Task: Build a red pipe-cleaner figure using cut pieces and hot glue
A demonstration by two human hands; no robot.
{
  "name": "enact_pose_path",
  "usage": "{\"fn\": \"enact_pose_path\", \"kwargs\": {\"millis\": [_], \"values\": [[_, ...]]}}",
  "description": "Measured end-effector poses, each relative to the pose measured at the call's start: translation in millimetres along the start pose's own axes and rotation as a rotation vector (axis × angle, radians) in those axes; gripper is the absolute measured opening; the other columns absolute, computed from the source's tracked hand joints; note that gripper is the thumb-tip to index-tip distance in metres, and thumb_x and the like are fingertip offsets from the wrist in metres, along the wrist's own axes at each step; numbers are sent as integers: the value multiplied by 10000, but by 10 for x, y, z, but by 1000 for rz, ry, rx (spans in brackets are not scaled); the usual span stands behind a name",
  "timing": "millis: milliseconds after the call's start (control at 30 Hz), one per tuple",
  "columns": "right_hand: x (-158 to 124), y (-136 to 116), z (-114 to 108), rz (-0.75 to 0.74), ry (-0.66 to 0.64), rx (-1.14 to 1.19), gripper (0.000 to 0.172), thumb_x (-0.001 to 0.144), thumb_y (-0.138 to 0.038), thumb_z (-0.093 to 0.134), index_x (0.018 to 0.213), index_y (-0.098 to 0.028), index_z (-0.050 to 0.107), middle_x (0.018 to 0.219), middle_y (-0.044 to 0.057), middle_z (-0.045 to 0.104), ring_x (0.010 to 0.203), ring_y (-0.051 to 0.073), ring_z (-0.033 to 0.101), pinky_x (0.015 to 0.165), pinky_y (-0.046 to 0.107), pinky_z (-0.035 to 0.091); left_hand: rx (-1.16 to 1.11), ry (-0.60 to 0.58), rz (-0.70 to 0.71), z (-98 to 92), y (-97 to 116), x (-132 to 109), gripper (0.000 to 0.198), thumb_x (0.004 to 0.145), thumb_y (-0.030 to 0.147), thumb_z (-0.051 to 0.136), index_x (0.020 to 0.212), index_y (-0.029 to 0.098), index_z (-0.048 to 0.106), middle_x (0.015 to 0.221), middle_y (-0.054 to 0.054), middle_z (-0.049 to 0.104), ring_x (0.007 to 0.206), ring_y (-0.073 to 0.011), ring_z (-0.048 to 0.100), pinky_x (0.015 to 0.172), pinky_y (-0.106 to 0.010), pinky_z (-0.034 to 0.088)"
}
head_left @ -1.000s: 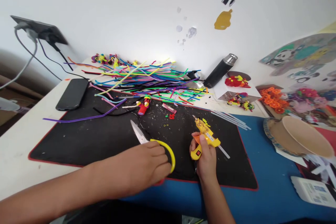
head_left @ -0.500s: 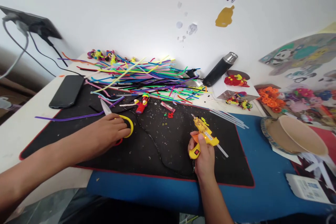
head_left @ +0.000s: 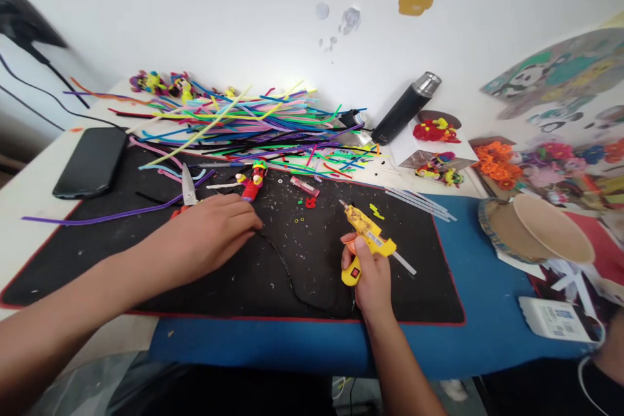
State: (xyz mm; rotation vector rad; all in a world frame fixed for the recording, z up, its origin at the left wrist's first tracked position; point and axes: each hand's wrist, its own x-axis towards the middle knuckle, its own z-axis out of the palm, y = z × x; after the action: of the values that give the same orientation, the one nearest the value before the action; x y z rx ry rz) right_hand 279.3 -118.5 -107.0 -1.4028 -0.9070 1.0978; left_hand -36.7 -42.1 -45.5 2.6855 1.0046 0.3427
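Left hand (head_left: 217, 231): Curls partly closed, low over the black mat (head_left: 419, 299), with fingertips drawn together near the black cord (head_left: 291, 281); cannot be told as pinching something or merely resting.
Right hand (head_left: 374, 276): Wraps around the grip of the glue gun (head_left: 368, 234), thumb laid along the side.
Switch from scissors: Shifts the left hand rightward from the handles clasped half a second ago, over toward the figure; suggests a break from cutting and a turn to the figure.
Glue gun: Points nozzle up and leftward, held as before, with a stick jutting from the rear.
Scissors (head_left: 189, 188): Lie past the left knuckles, partly hidden, seemingly let go.
Red figure (head_left: 254, 183): Lies just beyond the left fingers, contact unclear; sits well apart from the glue gun, left of the nozzle.
Pipe cleaners (head_left: 234, 123): Heap along the back of the white counter (head_left: 29, 182).
Phone (head_left: 90, 162): Lies far left.
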Motion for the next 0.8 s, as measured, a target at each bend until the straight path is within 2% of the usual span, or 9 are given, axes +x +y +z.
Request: {"fn": "enact_pose_path", "kwargs": {"millis": [200,400,500,600,800], "values": [[22,-72,11,29,-49,-90,522,923,-692,664,870,-183,764,528,-16,565,452,130,460,465,258,385,-61,-21,34,273,9,534,253,1038,235,505,983,219,751,905,-59,727,868,-239,661,859,-383,524],[159,-216,-18,77,-127,-168,592,891,-748,668,817,-170,768,463,-16,555,422,126,463,461,257,377,2,-28,-7,353,1,840,237,1028,229,529,989,198,761,942,-78,759,880,-251,688,848,-382,518],[241,-260,-20,88,-137,-197,616,879,-776,664,794,-172,755,449,-19,542,417,126,456,460,257,364,56,-41,-25,419,46,938,235,1019,206,530,1063,176,758,979,-99,771,894,-272,712,843,-402,532],[307,-273,-9,126,-154,-225,640,863,-802,659,775,-174,746,446,-15,542,415,129,454,450,257,351,92,-52,14,526,83,988,256,1016,177,526,1130,153,753,1022,-119,771,928,-287,723,862,-422,542],[354,-270,-34,174,-211,-307,623,860,-792,658,758,-181,723,450,-24,530,424,135,456,458,259,351,164,-31,77,678,71,955,278,1029,161,531,1202,134,747,988,-112,743,881,-285,714,787,-415,539]]}}
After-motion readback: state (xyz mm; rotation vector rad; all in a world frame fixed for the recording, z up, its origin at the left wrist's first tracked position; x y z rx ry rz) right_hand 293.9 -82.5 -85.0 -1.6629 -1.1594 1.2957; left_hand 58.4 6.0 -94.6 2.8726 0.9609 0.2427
